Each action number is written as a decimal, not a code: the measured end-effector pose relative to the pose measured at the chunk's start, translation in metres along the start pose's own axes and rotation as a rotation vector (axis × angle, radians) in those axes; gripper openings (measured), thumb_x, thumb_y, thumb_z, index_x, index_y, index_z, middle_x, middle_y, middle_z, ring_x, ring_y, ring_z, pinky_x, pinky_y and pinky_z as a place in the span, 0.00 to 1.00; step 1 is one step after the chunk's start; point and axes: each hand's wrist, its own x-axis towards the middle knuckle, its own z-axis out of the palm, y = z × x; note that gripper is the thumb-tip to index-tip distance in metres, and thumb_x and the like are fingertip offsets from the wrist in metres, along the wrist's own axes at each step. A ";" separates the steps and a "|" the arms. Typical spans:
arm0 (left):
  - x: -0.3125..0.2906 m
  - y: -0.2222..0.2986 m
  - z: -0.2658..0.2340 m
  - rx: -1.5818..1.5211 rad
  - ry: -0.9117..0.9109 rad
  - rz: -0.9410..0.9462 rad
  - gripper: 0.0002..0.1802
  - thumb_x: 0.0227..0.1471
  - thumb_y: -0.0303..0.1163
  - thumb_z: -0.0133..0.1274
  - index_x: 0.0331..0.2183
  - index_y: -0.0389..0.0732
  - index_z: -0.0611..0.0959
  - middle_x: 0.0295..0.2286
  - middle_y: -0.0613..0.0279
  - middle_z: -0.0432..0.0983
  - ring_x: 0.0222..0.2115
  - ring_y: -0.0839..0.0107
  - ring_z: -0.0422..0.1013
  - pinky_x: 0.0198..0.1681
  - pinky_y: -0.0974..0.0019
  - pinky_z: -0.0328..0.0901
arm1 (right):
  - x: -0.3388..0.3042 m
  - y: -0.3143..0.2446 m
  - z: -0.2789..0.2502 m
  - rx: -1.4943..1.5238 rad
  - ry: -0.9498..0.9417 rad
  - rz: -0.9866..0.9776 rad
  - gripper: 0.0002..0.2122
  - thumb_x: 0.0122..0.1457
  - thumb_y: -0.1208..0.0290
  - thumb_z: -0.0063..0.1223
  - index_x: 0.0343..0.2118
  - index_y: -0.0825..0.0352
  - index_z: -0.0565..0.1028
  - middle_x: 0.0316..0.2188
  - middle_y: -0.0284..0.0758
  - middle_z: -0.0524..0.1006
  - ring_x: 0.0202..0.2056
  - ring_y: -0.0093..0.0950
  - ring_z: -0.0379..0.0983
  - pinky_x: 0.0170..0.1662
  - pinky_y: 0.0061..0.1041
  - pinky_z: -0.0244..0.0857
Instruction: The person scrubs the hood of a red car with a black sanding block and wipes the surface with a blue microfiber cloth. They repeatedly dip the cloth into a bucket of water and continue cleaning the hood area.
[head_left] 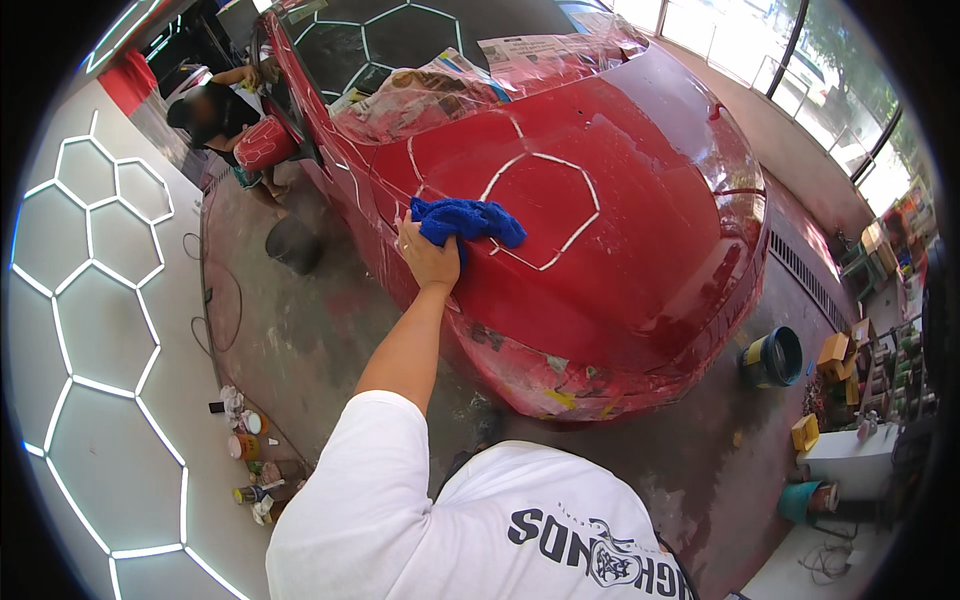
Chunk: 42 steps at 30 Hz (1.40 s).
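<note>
My left hand (428, 258) is closed on a bunched blue cloth (478, 220), which lies against the hood (640, 220) of a red car. The cloth rests near the hood's left edge, by the fender, and spills to the right of my fingers. A ring shows on one finger. My left arm reaches forward from a white short sleeve (350, 490). My right hand is out of the picture. White hexagon light reflections cross the glossy paint beside the cloth. Crumpled newspaper and clear plastic film (430, 95) cover the base of the windshield.
Another person (215, 115) bends beside the car's left door, near a dark bucket (293, 246). A second bucket (772, 358) stands off the front bumper. Paint cans (243, 446) line the left wall. Boxes and cluttered shelves (895, 370) stand at the right. A cable (238, 300) trails over the floor.
</note>
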 end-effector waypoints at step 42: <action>0.061 0.213 0.134 0.292 -0.845 0.347 0.72 0.51 0.78 0.65 0.81 0.50 0.53 0.78 0.26 0.41 0.79 0.27 0.38 0.77 0.21 0.37 | -0.284 -0.043 0.071 0.406 0.326 0.377 0.15 0.68 0.75 0.66 0.55 0.70 0.79 0.44 0.41 0.86 0.43 0.35 0.83 0.48 0.39 0.77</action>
